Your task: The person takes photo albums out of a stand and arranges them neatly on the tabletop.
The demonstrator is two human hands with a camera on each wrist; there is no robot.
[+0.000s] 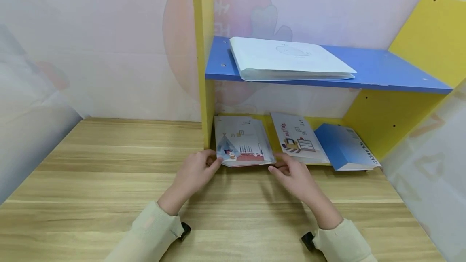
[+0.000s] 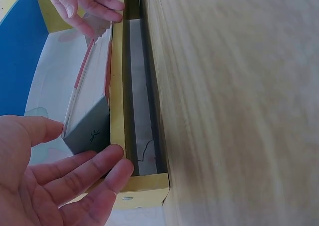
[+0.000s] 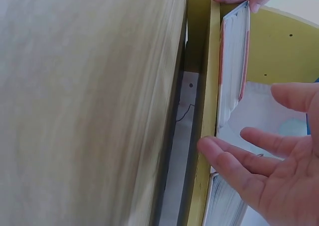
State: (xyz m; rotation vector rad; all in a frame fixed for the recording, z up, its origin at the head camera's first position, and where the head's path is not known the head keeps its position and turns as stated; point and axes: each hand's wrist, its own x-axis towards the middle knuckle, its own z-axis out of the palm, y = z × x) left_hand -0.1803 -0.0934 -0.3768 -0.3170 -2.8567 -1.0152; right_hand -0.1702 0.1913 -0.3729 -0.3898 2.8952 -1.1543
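Note:
A thick book (image 1: 240,140) with an illustrated cover showing a tent lies flat at the left end of the lower shelf. My left hand (image 1: 194,173) is at its front left corner. In the left wrist view, the left thumb meets the upper edge of the book's grey spine (image 2: 92,128), and the fingers curl in below it, by the shelf rim. My right hand (image 1: 296,175) is at the front right corner. The right wrist view shows the right fingers (image 3: 227,158) spread, with a fingertip at the yellow shelf rim, close to the pages (image 3: 233,71).
Right of that book lie another illustrated book (image 1: 298,138) and a blue-and-white POLAROID book (image 1: 346,146). A white book (image 1: 291,58) rests on the blue upper shelf (image 1: 378,66). The yellow upright panel (image 1: 204,64) stands at the left. Wooden tabletop (image 1: 109,173) extends in front.

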